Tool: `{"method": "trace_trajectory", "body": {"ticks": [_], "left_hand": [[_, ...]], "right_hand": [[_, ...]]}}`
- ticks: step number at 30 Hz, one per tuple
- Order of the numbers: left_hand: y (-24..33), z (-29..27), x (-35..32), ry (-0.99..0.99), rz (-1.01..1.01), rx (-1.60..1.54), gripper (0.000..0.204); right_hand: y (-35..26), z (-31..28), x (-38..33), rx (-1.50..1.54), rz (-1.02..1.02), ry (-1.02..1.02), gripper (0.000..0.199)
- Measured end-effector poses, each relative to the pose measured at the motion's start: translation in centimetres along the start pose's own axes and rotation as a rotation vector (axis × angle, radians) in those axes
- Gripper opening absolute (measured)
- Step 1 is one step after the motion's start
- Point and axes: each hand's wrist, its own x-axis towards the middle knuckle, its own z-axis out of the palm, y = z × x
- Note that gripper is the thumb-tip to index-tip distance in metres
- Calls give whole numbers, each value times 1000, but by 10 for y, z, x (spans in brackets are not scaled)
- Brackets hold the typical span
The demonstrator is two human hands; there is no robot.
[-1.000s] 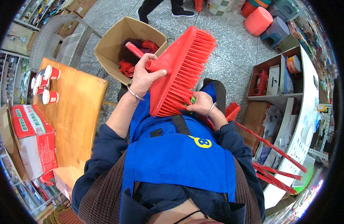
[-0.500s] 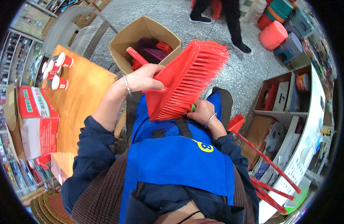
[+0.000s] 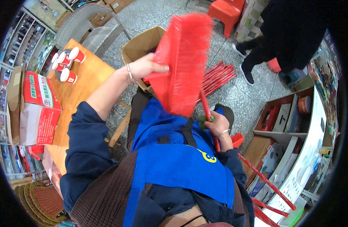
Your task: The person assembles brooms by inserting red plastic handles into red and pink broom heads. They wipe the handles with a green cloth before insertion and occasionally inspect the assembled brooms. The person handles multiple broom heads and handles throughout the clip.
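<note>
My left hand (image 3: 146,69) grips a red broom head (image 3: 189,60) by its socket side, thumb over the plastic. Its red bristles face right and look smeared by motion. My right hand (image 3: 218,123), lower and near my lap, is closed around a red stick (image 3: 206,106) that slants up toward the broom head's lower right. Something green (image 3: 201,120) shows beside the right fingers; I cannot tell what it is. Whether the stick touches the broom head cannot be made out.
A cardboard box (image 3: 134,49) stands beyond my left hand, and red sticks (image 3: 219,77) lie on the floor. Left is a wooden table (image 3: 87,81) with paper cups (image 3: 68,76) and a carton (image 3: 41,106). At right are a red-handled broom (image 3: 266,178), shelves (image 3: 281,133) and a person (image 3: 287,38).
My left hand has turned the broom head more upright and moved its top away from me. The red stick in my right hand now shows. The person has moved right and nearer.
</note>
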Motion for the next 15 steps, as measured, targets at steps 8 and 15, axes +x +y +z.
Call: {"method": "trace_trajectory", "body": {"ticks": [8,15], "left_hand": [[4,-28,38,549,583,-786,31],[25,-22,65,546,812,-1076,35]], "right_hand": [[11,-33,-27,656,-17,205,31],[-36,-14,-49,445,-338,89,35]]}}
